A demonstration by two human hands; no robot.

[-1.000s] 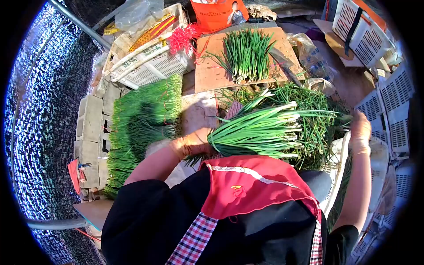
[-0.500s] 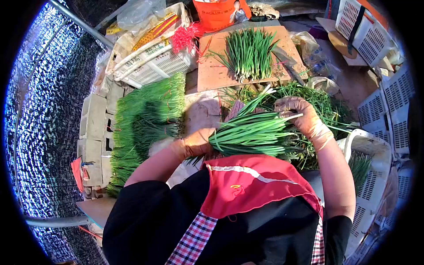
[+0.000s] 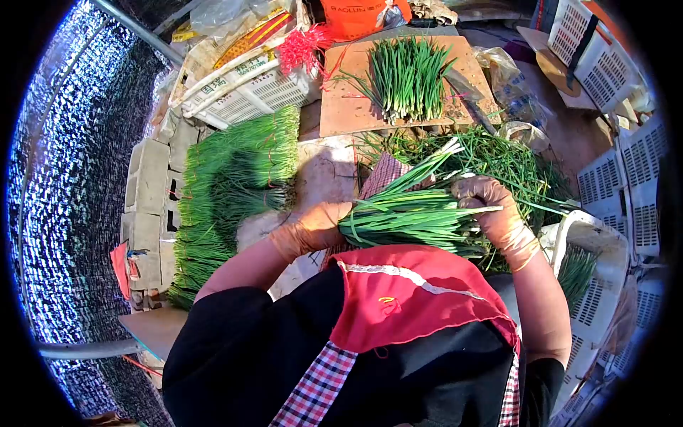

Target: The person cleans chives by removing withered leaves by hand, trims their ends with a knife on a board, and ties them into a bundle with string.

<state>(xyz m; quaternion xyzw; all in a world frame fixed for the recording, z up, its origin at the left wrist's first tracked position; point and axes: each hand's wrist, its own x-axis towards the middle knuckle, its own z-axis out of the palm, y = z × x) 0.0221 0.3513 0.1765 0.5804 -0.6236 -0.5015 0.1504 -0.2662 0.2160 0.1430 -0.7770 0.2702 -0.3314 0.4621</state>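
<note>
Left hand (image 3: 321, 226) has fingers clamped on leaf end of the greens bunch (image 3: 409, 219), which sits between both hands just past the red apron (image 3: 427, 313); right hand (image 3: 489, 206) at stalk ends, can't tell if fingers grip.

Bunch (image 3: 409, 219) before leaf heap (image 3: 525, 169); greens (image 3: 410, 80) on board (image 3: 345, 107) behind; bundles (image 3: 235, 185) left; crate (image 3: 610, 249) right.

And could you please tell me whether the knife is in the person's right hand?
No, the knife lies on the board, while the right hand is at the pale ends of the bunch of greens.
</note>
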